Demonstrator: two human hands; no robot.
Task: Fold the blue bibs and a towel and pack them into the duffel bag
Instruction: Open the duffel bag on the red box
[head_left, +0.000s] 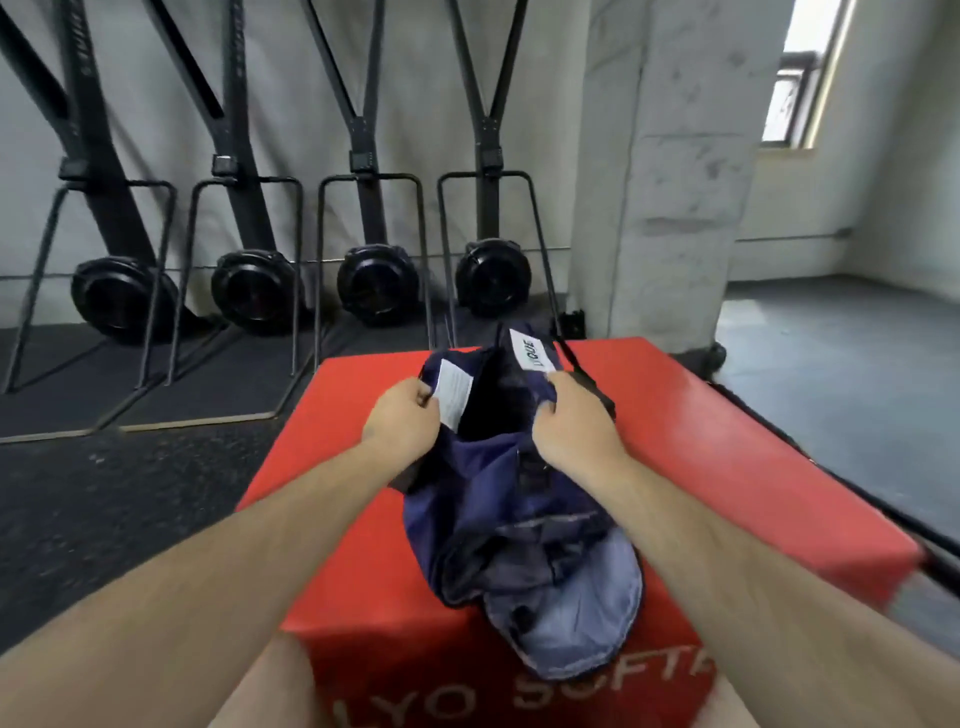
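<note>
Head view first shows our bare knees at the near edge, just before the red box (727, 467), a padded block with a smooth, slightly glossy skin and pale lettering on its near face. On the box lies the bib (498, 499), a limp heap of dark navy fabric, crumpled and thin; its near end (576, 618) hangs over the box's near edge, showing a paler, washed-out blue inside with a rounded hem. Further along the box, our left hand (400, 415) pinches the bib's left edge beside a white care label (454, 392), and our right hand (576, 421) grips the right edge, fingers curled into the cloth. Between the hands the bib gapes as a dark opening. Above the right hand a white brand tag (524, 349) stands up, with a black strap (576, 364) running past it. Beyond the box, on dark rubber floor, four black machines (374, 286) with round housings and bent tube frames stand by the wall. Right of them rises a rough concrete pillar (670, 171).
</note>
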